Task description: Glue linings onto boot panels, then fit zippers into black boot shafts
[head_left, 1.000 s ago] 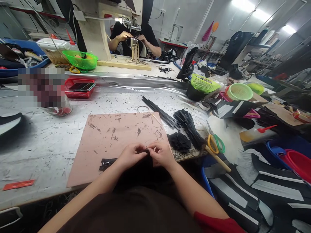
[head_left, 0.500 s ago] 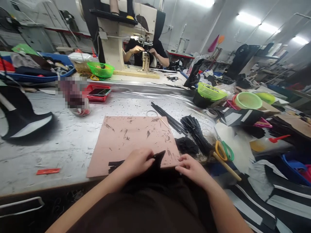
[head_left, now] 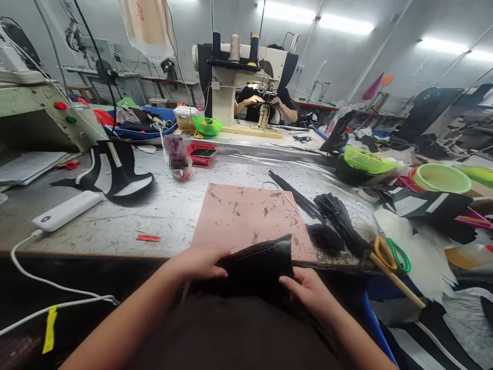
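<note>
A black leather-like piece (head_left: 264,264) is held up between my two hands at the near edge of the table. My left hand (head_left: 202,262) is closed on its left end, and my right hand (head_left: 304,288) pinches its right edge with the thumb in front. The piece looks folded or layered along its top; its lower part merges with my dark clothing. Just beyond it lies a scuffed pink board (head_left: 246,210). Right of the board are a dark crumpled heap (head_left: 325,237), a bundle of black strips (head_left: 342,221) and some flat black strips (head_left: 295,194).
Scissors (head_left: 391,252) with orange and green handles lie at the right, near a wooden handle (head_left: 398,280). A white power bank (head_left: 67,210) with a cable and a black-and-white cut piece (head_left: 115,172) are at left. Across the table a person works at a sewing machine (head_left: 225,92).
My view has swung left. The black piece, lower over the board's near edge before, is now raised and spread between my hands, showing its smooth face.
</note>
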`<state>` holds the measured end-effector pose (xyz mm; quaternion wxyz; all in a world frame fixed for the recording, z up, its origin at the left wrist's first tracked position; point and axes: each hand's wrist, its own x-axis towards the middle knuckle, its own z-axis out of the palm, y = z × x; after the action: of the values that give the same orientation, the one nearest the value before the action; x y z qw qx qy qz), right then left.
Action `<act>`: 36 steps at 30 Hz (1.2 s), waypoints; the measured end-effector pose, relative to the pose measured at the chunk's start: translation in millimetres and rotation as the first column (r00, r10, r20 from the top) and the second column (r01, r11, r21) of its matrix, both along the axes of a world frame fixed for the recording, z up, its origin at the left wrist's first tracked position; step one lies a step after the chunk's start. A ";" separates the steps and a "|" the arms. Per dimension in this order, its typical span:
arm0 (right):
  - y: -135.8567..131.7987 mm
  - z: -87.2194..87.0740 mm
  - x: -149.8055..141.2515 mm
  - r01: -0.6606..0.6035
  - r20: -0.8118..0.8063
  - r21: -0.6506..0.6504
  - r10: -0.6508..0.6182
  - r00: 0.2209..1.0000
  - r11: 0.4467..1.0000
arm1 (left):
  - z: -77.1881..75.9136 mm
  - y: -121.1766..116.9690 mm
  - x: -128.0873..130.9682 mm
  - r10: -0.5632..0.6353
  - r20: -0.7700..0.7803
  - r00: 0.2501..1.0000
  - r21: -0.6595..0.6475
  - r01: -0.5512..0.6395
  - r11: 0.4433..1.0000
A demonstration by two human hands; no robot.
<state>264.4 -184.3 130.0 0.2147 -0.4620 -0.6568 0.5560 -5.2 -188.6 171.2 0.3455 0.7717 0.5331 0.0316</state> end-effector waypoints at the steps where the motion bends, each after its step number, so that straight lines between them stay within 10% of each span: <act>1: -4.2 9.9 1.4 0.011 0.002 0.000 -0.011 1.000 1.000 | 5.0 -7.0 -3.5 0.006 0.042 0.999 -0.004 -0.006 1.000; 5: -15.9 56.8 9.5 0.037 0.005 0.093 -0.038 0.999 0.995 | 33.4 -29.8 -7.6 0.035 0.228 0.973 0.060 -0.050 0.997; 9: 9.7 105.1 8.8 0.116 -0.067 0.306 -0.100 0.993 0.945 | 69.7 -19.1 -8.3 0.115 0.199 0.973 0.401 -0.188 0.897; 16: 119.0 159.9 -56.8 0.357 -0.420 0.673 -0.062 0.905 0.647 | 133.8 51.7 -18.8 0.405 0.246 0.881 0.907 -0.357 0.223; 21: 130.0 132.9 -72.2 0.480 -0.543 0.696 -0.045 0.838 0.533 | 129.0 42.0 -18.5 0.428 0.270 0.862 0.962 -0.260 -0.083; 24: 119.9 78.0 -56.9 0.332 -0.396 0.629 -0.077 0.915 0.703 | 75.6 28.3 -13.6 0.370 0.256 0.893 0.952 -0.300 0.066; 27: 105.2 19.7 -37.1 0.184 -0.190 0.473 -0.104 0.976 0.861 | 8.3 18.4 -9.2 0.307 0.289 0.907 0.711 -0.418 0.566; 29: 94.1 -5.8 -27.8 0.181 -0.142 0.400 -0.134 0.981 0.899 | -25.3 13.4 -7.0 0.335 0.339 0.879 0.424 -0.461 0.780; 36: 85.5 -25.5 -27.9 0.189 0.131 0.254 -0.227 0.965 0.949 | -56.6 27.9 -3.3 0.570 0.319 0.757 -0.003 -0.600 0.800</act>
<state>236.5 -98.7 104.5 0.2735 -0.5421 -0.6816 0.4082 -8.4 -160.7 114.6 0.3571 0.5682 0.6853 0.2828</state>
